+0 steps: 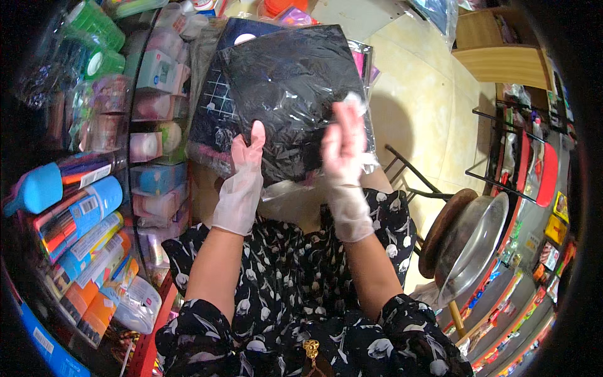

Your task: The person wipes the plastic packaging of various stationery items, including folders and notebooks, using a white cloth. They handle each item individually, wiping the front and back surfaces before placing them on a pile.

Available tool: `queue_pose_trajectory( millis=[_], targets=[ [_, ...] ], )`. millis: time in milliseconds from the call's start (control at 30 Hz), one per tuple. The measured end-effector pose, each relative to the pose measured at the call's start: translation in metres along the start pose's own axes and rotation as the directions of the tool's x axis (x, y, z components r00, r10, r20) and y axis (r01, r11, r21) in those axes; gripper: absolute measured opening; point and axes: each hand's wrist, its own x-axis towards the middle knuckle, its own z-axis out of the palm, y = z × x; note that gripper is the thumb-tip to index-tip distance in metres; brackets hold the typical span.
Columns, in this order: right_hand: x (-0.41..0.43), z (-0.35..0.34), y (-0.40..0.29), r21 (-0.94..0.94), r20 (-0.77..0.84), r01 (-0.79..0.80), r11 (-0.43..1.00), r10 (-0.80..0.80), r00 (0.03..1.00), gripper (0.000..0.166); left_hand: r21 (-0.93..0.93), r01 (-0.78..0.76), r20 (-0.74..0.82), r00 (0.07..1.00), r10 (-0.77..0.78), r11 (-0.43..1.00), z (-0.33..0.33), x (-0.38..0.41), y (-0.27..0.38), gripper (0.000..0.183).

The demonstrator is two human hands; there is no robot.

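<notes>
A flat black item in clear plastic wrap lies before me, over other wrapped packs. One pack below it is dark with a white grid pattern. My left hand, in a thin translucent glove, holds the black pack's near left edge, thumb on top. The rest of its fingers are partly hidden. My right hand, gloved alike and blurred, is over the right side of the pack. At its fingertips is a small white wad, perhaps tissue or cloth.
Shelves of boxed goods and packs of coloured pens rise close on the left. On the right stand a metal basin, a round brown stool seat and racks of small packets. A wooden cabinet stands at upper right.
</notes>
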Motion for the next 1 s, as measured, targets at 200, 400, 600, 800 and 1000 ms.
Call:
queue_pose_trajectory(
  millis=[200,400,600,800,1000],
  targets=[
    [-0.034,0.099,-0.040,-0.078,0.565,0.401,0.913,-0.290,0.772,0.047,0.103,-0.009,-0.004,1.000,0.010,0.995,-0.014,0.024,-0.061,0.059],
    [-0.002,0.037,0.010,-0.221,0.517,0.253,0.942,-0.107,0.849,0.053,0.359,0.249,-0.305,0.942,-0.139,0.900,-0.014,0.026,-0.071,0.070],
    [0.004,0.027,0.112,-0.279,0.069,0.130,0.952,-0.115,0.991,0.047,0.463,-0.007,-0.464,0.850,0.250,0.886,0.027,0.032,-0.068,0.047],
    [0.043,0.010,0.107,0.360,0.119,-0.529,0.769,0.524,0.843,0.009,-0.944,0.073,-0.065,0.916,-0.397,0.323,0.006,0.048,-0.098,0.032],
    [0.043,0.062,-0.063,0.188,0.403,0.374,0.908,-0.418,0.814,0.047,0.023,0.167,-0.279,0.948,-0.154,0.986,0.008,0.032,-0.070,0.033]
  ],
)
